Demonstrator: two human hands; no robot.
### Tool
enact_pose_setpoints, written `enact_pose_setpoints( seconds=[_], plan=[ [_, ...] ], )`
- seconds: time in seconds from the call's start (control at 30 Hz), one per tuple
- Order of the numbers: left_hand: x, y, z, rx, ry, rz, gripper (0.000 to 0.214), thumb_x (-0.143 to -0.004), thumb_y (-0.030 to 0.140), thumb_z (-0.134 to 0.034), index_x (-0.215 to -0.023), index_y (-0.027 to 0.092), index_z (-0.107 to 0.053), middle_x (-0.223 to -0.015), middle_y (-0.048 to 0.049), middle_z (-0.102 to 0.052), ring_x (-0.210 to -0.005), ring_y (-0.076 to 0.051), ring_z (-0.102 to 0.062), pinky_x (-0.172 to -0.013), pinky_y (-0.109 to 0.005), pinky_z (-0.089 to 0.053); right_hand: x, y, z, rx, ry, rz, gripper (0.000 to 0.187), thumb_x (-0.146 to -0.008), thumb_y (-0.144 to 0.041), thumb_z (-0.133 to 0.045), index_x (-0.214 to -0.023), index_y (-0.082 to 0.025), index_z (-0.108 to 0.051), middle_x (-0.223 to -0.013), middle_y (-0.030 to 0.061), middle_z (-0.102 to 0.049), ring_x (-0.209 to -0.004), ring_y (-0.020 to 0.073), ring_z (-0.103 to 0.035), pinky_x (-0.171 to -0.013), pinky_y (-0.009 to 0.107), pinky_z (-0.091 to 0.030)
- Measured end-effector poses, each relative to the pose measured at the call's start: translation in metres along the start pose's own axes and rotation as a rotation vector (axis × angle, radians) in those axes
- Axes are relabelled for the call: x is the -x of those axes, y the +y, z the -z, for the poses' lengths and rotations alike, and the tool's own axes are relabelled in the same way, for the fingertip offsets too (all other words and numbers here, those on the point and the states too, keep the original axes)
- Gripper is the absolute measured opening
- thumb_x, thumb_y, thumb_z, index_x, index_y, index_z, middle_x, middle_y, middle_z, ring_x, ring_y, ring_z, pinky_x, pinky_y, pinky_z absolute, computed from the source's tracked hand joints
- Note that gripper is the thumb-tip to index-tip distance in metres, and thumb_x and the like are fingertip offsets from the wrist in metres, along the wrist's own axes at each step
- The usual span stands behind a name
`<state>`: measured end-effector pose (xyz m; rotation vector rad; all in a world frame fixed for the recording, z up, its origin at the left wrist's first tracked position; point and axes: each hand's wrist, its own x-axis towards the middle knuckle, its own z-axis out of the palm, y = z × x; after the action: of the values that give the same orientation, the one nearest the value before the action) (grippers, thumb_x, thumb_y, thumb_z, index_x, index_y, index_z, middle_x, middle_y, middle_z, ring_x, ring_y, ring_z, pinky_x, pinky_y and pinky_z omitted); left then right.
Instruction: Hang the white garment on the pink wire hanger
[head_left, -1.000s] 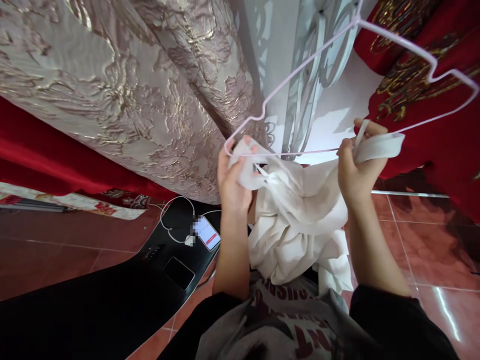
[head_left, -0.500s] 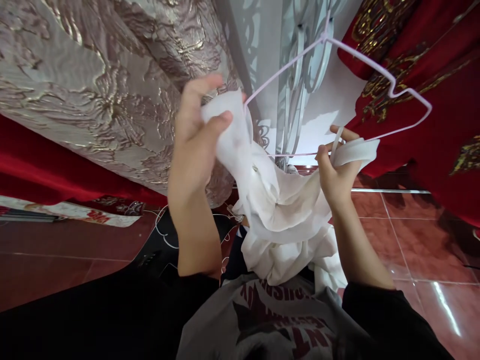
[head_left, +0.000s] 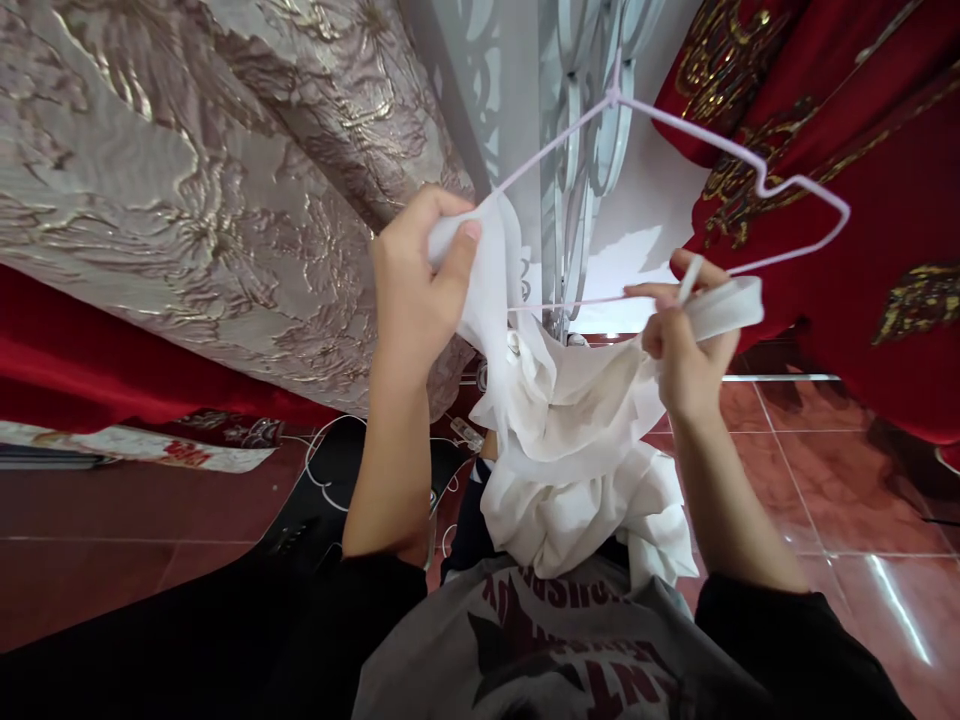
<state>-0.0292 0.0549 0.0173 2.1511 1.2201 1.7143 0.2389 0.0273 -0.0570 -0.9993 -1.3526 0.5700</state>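
A pale pink hanger hangs in front of me. Over its left end lies part of a white garment, whose gathered folds drop toward my lap. My left hand pinches the fabric at that end, thumb in front and the other fingers mostly behind the cloth. My right hand is closed on another strip of the garment below the hanger's right arm, with a narrow white loop round its fingers. The hanger's right shoulder is bare. Whether the right fingers also touch the lower bar, I cannot tell.
Embossed beige-pink fabric hangs close on the left. Red cloth with gold embroidery hangs on the right. A grey scrollwork metal frame stands behind the hanger. Beneath are red floor tiles and a black seat-like surface with white cords.
My left hand has slid the white cloth inward along the hanger's left end, and its fingers have closed more. My right hand has shifted slightly right, its fingers regripping the strip.
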Motion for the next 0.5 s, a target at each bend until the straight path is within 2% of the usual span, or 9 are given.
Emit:
enact_pose_setpoints(
  seconds=[0.1, 0.17, 0.2, 0.27, 0.37, 0.43, 0.5],
  plan=[
    [-0.002, -0.004, 0.006, -0.047, 0.017, -0.006, 0.019, -0.096, 0.035, -0.07, -0.091, 0.016, -0.068, -0.074, 0.0007, -0.059, -0.065, -0.013, -0.048, -0.06, -0.027, -0.036, -0.014, 0.004, 0.027, -0.148, 0.253, -0.148, 0.023, -0.094, -0.037, -0.058, -0.112, -0.022, -0.058, -0.088, 0.0055, -0.072, -0.047, 0.0073, -0.044, -0.046, 0.027, -0.029],
    [-0.007, -0.003, 0.011, -0.066, 0.024, -0.002, 0.019, -0.095, 0.034, -0.071, -0.089, 0.016, -0.069, -0.074, 0.0009, -0.059, -0.065, -0.013, -0.047, -0.062, -0.027, -0.037, -0.033, 0.002, 0.052, -0.207, 0.342, -0.312, 0.012, -0.092, -0.025, -0.051, -0.095, -0.018, -0.06, -0.079, 0.0079, -0.07, -0.043, 0.0071, -0.039, -0.045, 0.029, -0.023],
    [-0.009, -0.002, 0.013, -0.067, 0.02, -0.002, 0.019, -0.094, 0.033, -0.072, -0.088, 0.015, -0.069, -0.074, 0.0009, -0.059, -0.065, -0.012, -0.047, -0.063, -0.027, -0.038, -0.044, -0.002, 0.064, -0.226, 0.353, -0.405, 0.018, -0.093, -0.021, -0.044, -0.088, -0.016, -0.061, -0.078, 0.0102, -0.069, -0.043, 0.0074, -0.039, -0.046, 0.03, -0.023],
    [-0.012, 0.002, 0.015, -0.056, 0.014, -0.009, 0.017, -0.092, 0.03, -0.072, -0.086, 0.015, -0.069, -0.075, 0.0007, -0.059, -0.066, -0.013, -0.048, -0.065, -0.027, -0.04, -0.069, -0.014, 0.084, -0.212, 0.349, -0.529, 0.035, -0.097, -0.019, -0.031, -0.078, -0.014, -0.061, -0.08, 0.0148, -0.068, -0.049, 0.0101, -0.046, -0.049, 0.032, -0.024],
    [-0.012, 0.005, 0.015, -0.05, 0.015, -0.033, 0.013, -0.091, 0.025, -0.072, -0.085, 0.014, -0.068, -0.074, 0.0011, -0.058, -0.066, -0.012, -0.049, -0.066, -0.026, -0.04, -0.099, -0.043, 0.097, -0.067, 0.221, -0.527, 0.048, -0.102, -0.02, -0.025, -0.073, -0.012, -0.062, -0.082, 0.0168, -0.067, -0.055, 0.0108, -0.047, -0.052, 0.034, -0.023],
    [-0.01, 0.007, 0.014, -0.066, 0.012, -0.04, 0.013, -0.092, 0.025, -0.07, -0.086, 0.014, -0.068, -0.074, 0.0015, -0.058, -0.067, -0.012, -0.05, -0.065, -0.026, -0.04, -0.11, -0.065, 0.097, 0.147, 0.123, -0.508, 0.048, -0.104, -0.024, -0.03, -0.07, -0.013, -0.062, -0.072, 0.0112, -0.064, -0.053, 0.0081, -0.042, -0.053, 0.034, -0.025],
    [-0.007, 0.008, 0.014, -0.092, 0.022, -0.045, 0.013, -0.093, 0.026, -0.069, -0.087, 0.014, -0.067, -0.075, 0.0019, -0.057, -0.067, -0.012, -0.05, -0.065, -0.025, -0.039, -0.112, -0.085, 0.093, 0.398, 0.074, -0.523, 0.045, -0.103, -0.029, -0.045, -0.062, -0.015, -0.059, -0.056, 0.0029, -0.052, -0.05, 0.005, -0.037, -0.053, 0.032, -0.025]
  ],
)
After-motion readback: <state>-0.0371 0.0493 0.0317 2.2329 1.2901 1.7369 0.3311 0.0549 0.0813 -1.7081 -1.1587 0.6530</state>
